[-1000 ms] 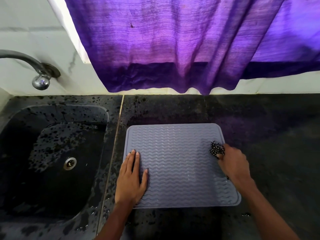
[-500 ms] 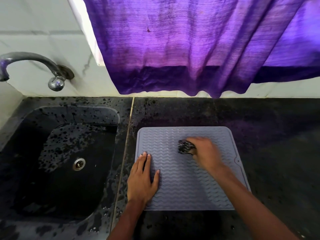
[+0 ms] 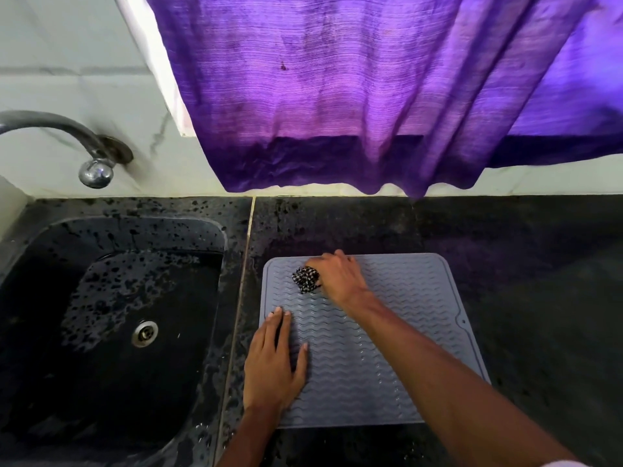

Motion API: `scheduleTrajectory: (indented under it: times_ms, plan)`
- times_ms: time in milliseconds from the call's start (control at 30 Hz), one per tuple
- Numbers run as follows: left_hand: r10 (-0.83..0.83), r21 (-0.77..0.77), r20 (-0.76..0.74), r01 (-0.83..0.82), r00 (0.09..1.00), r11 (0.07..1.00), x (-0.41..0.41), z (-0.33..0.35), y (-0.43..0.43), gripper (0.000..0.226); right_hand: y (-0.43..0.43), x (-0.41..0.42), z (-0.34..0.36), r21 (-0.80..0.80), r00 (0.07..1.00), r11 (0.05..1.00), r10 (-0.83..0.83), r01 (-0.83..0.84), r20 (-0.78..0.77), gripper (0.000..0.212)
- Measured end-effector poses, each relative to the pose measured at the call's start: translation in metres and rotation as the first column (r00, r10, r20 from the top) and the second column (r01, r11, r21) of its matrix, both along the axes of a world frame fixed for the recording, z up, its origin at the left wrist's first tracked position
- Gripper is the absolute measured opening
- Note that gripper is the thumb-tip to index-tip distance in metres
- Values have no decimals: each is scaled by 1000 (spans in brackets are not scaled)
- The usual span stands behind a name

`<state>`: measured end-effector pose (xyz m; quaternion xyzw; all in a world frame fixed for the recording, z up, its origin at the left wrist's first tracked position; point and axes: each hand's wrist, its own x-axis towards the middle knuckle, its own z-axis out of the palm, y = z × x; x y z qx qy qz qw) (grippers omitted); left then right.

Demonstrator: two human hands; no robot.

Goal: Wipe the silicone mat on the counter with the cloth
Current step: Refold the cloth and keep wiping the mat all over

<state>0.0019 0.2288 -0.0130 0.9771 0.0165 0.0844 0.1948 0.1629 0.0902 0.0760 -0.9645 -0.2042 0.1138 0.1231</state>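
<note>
A grey silicone mat (image 3: 404, 318) with a wavy ribbed surface lies flat on the dark counter (image 3: 539, 281), just right of the sink. My right hand (image 3: 337, 278) is closed on a bunched black-and-white checked cloth (image 3: 306, 279) and presses it onto the mat's far left corner. My left hand (image 3: 273, 362) rests flat on the mat's near left edge, fingers together and pointing away from me, holding nothing. My right forearm crosses the mat diagonally and hides part of its near right side.
A black speckled sink (image 3: 111, 318) with a metal drain (image 3: 145, 333) sits to the left, wet with droplets. A metal tap (image 3: 91, 156) juts from the white tiled wall. A purple curtain (image 3: 371, 96) hangs down to the counter's back edge.
My right hand has swept the cloth from the mat's right edge across to its far left corner. My left hand has stayed pressed on the near left edge.
</note>
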Motion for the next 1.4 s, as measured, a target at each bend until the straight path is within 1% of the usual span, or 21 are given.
scheduleTrajectory:
  times_ms: [167, 233, 467, 600, 767, 867, 967, 1033, 1100, 1233, 1400]
  plan:
    - [8, 2, 5, -8, 1000, 1000, -1, -1, 2, 68, -10, 7, 1, -13, 1000, 1000, 12, -12, -11, 44]
    - [12, 2, -3, -12, 1000, 1000, -1, -2, 2, 68, -21, 10, 0, -23, 1000, 1000, -10, 10, -10, 40]
    - [11, 7, 24, -12, 1000, 1000, -3, 2, 0, 65, -67, 8, -4, -58, 993, 991, -119, 117, -20, 41]
    - [7, 11, 27, -7, 1000, 1000, -2, 3, -1, 65, -69, 12, 2, -120, 990, 983, -141, 137, -22, 36]
    - [4, 18, 26, -5, 1000, 1000, -1, 1, 0, 66, -46, 12, 6, 13, 997, 997, -80, 80, 2, 30]
    - [6, 19, 34, -7, 999, 1000, 0, 0, 0, 65, -27, 11, 4, 48, 999, 998, -30, 29, 19, 30]
    - [7, 25, 34, -8, 999, 1000, 0, -1, 0, 66, -16, 9, -1, -13, 1000, 1000, -14, 14, 3, 28]
    - [5, 26, 35, -6, 999, 1000, 0, -2, 0, 67, -16, 9, -4, -51, 1000, 998, -26, 25, -6, 31]
    - [6, 28, 27, -7, 1000, 1000, 0, -2, 0, 67, -19, 10, -6, -57, 999, 998, -41, 41, -4, 34]
    - [12, 29, 13, -12, 1000, 1000, 0, 0, 0, 67, -39, 13, -6, -68, 998, 996, -61, 61, 0, 36]
    - [18, 31, -2, -18, 1000, 999, 0, 1, 0, 67, -78, 14, -6, -117, 991, 985, -129, 130, 17, 37]
